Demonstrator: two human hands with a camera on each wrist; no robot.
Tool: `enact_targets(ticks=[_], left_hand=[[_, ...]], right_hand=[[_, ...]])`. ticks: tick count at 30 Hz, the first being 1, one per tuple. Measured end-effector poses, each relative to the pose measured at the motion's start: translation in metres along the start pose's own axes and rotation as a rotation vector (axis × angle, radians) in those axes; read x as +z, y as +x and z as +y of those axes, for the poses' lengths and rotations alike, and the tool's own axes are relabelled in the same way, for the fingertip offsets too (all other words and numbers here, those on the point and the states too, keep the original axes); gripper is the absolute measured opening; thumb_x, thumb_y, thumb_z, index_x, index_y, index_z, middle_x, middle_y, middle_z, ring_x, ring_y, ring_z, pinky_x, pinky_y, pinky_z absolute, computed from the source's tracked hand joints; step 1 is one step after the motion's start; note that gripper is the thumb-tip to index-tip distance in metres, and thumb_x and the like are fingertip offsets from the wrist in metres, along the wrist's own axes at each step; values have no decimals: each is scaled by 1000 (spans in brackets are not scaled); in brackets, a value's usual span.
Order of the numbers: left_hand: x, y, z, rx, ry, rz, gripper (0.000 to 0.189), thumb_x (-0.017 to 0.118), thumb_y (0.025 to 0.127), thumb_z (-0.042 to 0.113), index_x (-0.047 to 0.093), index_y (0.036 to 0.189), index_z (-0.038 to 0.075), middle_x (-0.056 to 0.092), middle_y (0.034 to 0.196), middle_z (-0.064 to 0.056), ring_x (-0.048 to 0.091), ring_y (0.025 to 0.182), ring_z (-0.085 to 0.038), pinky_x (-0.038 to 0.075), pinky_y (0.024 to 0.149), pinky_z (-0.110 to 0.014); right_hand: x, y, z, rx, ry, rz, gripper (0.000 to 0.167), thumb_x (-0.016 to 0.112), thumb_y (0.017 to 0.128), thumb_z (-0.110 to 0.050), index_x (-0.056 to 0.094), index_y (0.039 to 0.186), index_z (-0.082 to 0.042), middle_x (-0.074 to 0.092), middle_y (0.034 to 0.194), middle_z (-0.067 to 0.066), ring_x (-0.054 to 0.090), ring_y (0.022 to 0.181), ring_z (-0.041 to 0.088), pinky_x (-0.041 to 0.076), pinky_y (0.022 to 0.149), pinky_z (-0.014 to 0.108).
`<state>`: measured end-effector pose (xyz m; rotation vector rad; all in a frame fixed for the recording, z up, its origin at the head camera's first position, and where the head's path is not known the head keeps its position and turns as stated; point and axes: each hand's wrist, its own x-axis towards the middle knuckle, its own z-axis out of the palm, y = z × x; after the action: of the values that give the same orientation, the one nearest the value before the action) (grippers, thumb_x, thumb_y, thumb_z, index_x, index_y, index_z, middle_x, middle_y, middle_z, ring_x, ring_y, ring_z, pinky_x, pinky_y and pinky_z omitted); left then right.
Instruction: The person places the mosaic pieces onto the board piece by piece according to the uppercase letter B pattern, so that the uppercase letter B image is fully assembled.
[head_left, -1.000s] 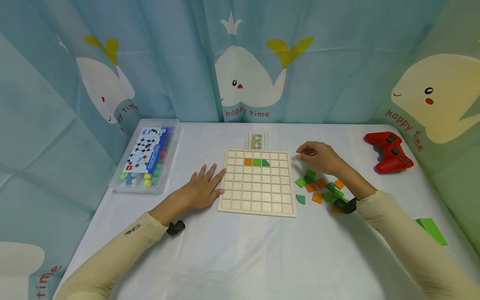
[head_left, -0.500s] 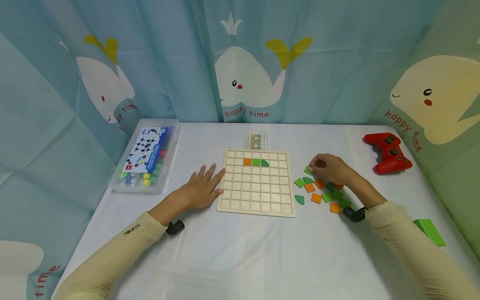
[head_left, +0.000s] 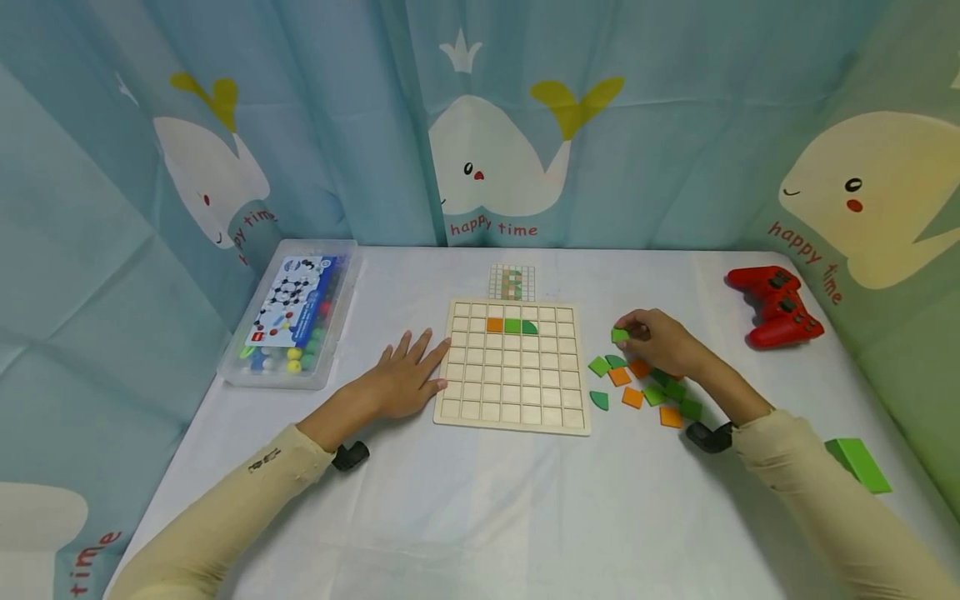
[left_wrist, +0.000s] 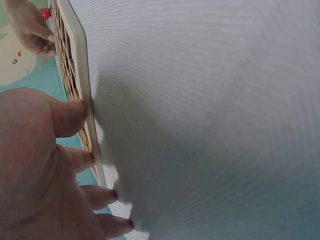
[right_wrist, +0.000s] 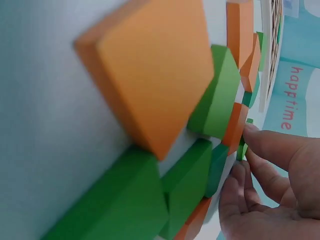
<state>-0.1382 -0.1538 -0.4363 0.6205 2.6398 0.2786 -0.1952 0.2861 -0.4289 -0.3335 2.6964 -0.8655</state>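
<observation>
My right hand [head_left: 662, 342] pinches a light green square tile [head_left: 619, 335] between thumb and fingers, just behind the loose pile. In the right wrist view, that same hand [right_wrist: 280, 175] shows the thumb and fingertips closing on the tile's edge. My left hand [head_left: 405, 385] lies flat with spread fingers, its thumb and index finger at the left edge of the wooden grid board [head_left: 513, 370]. In one row of the board sit an orange square [head_left: 495, 325], a green square [head_left: 512, 326] and a dark green quarter-circle [head_left: 529, 327].
Loose orange tiles [head_left: 632, 397] and green ones lie right of the board. Behind it is a pattern card [head_left: 512, 282]. A clear plastic box [head_left: 273, 377] of coloured balls stands left, a red game controller [head_left: 776, 306] right, with a green block [head_left: 858, 463] nearer me.
My right hand has come right and down from the board's far corner to the pile, and has picked up a light green square tile there. The left hand has stayed put.
</observation>
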Motion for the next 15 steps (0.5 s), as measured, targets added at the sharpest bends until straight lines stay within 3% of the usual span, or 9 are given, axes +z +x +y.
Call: enact_targets(ticks=[10,15], left_hand=[[1,0,-1,-1,3,1,69,36,115,48,8,172,22,0,177,-20,-2,161,-49,10,126,-69],[1,1,-1,-3,5,-3,69,36,115,48,8,172,22,0,177,-19,-3,161,-48,10,126,-69]], right_hand=[[2,3,4,-13,4,31,33,64,106,-9,60,134,7,56,128,29,56,115,42,47,107,61],[2,7,-14,-57,21,52,33,61,107,-7,61,136,9,57,129,29,55,116,40,48,104,57]])
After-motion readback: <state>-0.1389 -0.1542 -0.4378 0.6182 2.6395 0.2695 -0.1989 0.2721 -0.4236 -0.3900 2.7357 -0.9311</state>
